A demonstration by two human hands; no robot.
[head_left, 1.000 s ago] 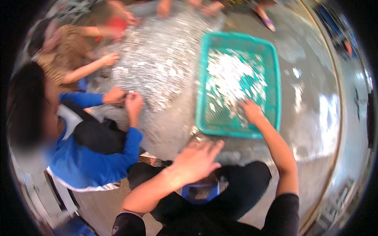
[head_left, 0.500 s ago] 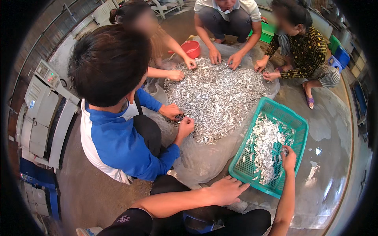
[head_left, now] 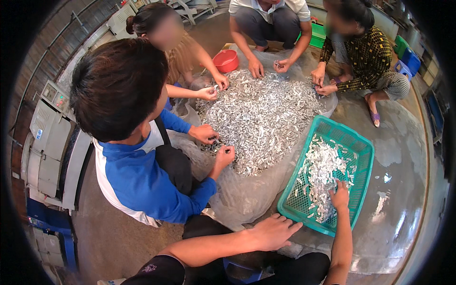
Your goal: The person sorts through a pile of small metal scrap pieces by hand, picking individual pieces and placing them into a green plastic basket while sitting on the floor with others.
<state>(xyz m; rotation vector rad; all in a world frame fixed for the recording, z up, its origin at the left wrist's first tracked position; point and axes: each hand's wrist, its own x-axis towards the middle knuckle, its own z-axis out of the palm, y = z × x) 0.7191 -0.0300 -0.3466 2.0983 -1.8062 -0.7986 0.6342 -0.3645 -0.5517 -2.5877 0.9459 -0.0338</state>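
A green plastic basket (head_left: 365,161) with perforated walls stands in front of me to the right, holding a layer of small silvery, elongated pieces (head_left: 320,166). My right hand (head_left: 340,195) reaches into it, fingers stretched out and apart over the right side of those pieces; its fingertips are at or just above them. Near the basket's front left corner rests my left hand (head_left: 275,232), empty, fingers extended and palm down, the fingertips close to the rim. Past the basket, a large heap of the same silvery pieces (head_left: 261,114) lies on a clear plastic sheet (head_left: 247,199).
Several people crouch around the heap, their hands at its edges; one in a blue and white top (head_left: 147,180) sits close on my left. A red bowl (head_left: 226,61) stands beyond the heap, a green crate (head_left: 313,35) behind. Grey machines (head_left: 50,142) line the left.
My right hand has shifted left and slightly down over the basket's pieces, its fingers now stretched instead of curled. My left hand stays put. Hands of others around the heap moved a little.
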